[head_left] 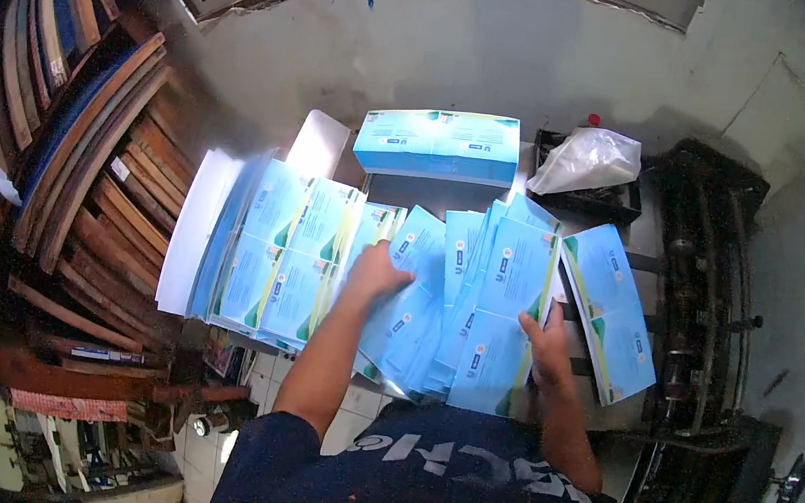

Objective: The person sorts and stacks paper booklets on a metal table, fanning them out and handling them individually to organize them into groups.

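Light-blue printed sheets with yellow-green edges cover the table in overlapping piles. My left hand (380, 271) is at the left edge of a fanned pile (425, 254), its thumb on top and its other fingers partly hidden. My right hand (547, 345) grips the right edge of a bundle of printed sheets (508, 295), thumb on the face and fingers underneath. Just right of that hand, a separate slanted stack (611, 312) lies on the table. Leftward stand rows of overlapping sheets (296, 259), ending in white-faced sheets (196, 231).
A neat, thick stack of the same sheets (438, 145) sits at the back. Beside it, a white plastic bag (589, 162) rests on a black tray (619, 203). Dark machinery (703, 299) borders the right side; shelves packed with wooden boards (95, 174) line the left.
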`<state>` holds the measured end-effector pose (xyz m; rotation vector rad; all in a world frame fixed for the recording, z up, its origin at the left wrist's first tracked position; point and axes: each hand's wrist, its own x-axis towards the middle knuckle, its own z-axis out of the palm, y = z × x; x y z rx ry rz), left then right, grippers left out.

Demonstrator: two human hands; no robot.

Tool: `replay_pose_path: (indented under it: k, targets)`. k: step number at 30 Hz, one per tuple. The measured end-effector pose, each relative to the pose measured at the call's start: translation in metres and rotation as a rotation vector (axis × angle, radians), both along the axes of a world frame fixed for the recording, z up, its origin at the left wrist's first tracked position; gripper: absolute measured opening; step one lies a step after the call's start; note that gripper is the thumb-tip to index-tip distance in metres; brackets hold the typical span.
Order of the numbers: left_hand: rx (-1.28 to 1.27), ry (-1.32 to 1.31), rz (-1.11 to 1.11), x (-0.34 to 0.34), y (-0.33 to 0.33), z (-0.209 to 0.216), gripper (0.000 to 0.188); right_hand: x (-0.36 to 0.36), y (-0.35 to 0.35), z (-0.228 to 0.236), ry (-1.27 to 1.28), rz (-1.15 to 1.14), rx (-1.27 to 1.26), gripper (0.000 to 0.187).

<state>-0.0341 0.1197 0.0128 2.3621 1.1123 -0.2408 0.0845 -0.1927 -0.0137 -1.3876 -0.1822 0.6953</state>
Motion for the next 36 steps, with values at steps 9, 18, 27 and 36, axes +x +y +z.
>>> replay_pose_path:
  k: [9, 18, 27, 36]
  targets:
    - [-0.050, 0.110, -0.088, 0.019, 0.012, -0.008, 0.086, 0.002, -0.001, 0.002, -0.003, 0.003, 0.013, 0.062]
    - [-0.179, -0.827, 0.131, -0.004, 0.030, 0.099, 0.041, -0.002, 0.000, -0.003, -0.022, 0.072, 0.069, 0.065]
    - [-0.278, -0.785, -0.097, 0.038, -0.050, 0.192, 0.060, 0.014, -0.012, -0.019, 0.133, -0.001, 0.176, 0.057]
    - [-0.266, -0.249, 0.067, -0.013, -0.069, 0.009, 0.090, -0.002, 0.007, -0.005, -0.094, 0.101, -0.023, 0.094]
